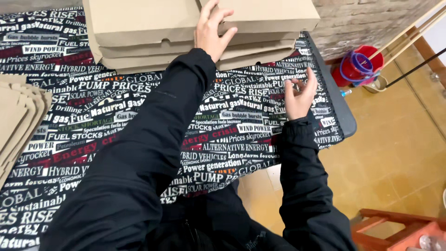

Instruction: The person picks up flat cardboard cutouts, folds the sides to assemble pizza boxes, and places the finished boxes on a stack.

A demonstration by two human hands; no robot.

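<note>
My left hand lies flat, fingers apart, on the top box of a stack of folded brown cardboard pizza boxes at the far side of the table. My right hand hovers above the table's right part, fingers loosely curled and apart, holding nothing that I can see. Both arms wear black sleeves. The table is covered with a black cloth printed with white and red newspaper-style lettering.
A pile of flat unfolded cardboard blanks lies at the left edge. On the tiled floor to the right stand a red mop bucket with wooden handles and, near me, a reddish wooden crate.
</note>
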